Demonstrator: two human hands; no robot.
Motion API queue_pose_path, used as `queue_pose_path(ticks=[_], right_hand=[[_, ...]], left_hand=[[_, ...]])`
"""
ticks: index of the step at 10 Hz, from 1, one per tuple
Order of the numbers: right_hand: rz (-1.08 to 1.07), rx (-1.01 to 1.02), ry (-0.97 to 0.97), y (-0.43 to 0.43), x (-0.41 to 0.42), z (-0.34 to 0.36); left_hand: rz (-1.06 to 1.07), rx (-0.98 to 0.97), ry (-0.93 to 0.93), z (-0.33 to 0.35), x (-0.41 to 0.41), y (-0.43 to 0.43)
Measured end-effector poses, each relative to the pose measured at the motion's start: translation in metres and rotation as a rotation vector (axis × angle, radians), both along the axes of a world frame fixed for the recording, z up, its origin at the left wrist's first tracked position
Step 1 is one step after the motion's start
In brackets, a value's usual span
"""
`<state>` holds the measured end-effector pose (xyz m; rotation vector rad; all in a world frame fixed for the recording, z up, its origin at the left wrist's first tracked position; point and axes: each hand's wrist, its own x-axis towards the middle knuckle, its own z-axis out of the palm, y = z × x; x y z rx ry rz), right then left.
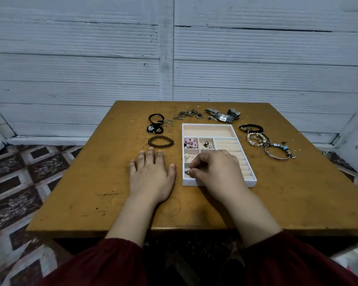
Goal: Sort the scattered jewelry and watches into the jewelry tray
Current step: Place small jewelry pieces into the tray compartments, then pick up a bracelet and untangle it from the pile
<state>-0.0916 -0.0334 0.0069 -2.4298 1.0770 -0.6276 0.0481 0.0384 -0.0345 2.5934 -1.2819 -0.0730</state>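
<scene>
piece [187, 172] held over the tray [209, 125]
right hand [217, 168] pinches it above the near-left cell; left hand [151, 176] lies flat, fingers spread.

Dim, flat, cool light. Faint soft shadows lie under the fingers [194, 162] on the desk [103, 182]. The small piece [187, 172] they pinch is blurred. Lines of the wall [70, 69] far beyond the fingers bow toward the frame edges.

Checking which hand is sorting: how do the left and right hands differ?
The left hand lies flat on the table, fingers spread; the right hand is curled, pinching a small dark trinket. The left hand sits beside the tray; the right hand is over its near end. Both reach from dark red sleeves.
</scene>
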Motion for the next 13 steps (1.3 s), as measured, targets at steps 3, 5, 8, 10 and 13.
queue_pose_path(ticks=[3, 5, 8, 10, 13], right_hand=[[0.023, 0.09, 0.063, -0.005, 0.003, 0.007], [-0.018, 0.159, -0.111, -0.008, -0.001, 0.003], [-0.006, 0.145, -0.142, -0.007, -0.002, 0.006], [-0.015, 0.134, -0.207, -0.008, 0.001, 0.005], [0.031, 0.317, -0.465, -0.012, 0.022, 0.006]], left_hand=[[-0.003, -0.007, 0.004, 0.001, 0.0, 0.001], [-0.004, -0.002, 0.004, 0.001, 0.0, 0.002], [-0.003, 0.003, 0.008, 0.002, -0.001, 0.001], [0.005, -0.008, 0.019, 0.002, 0.0, 0.0], [0.067, -0.176, 0.123, 0.009, 0.005, -0.002]])
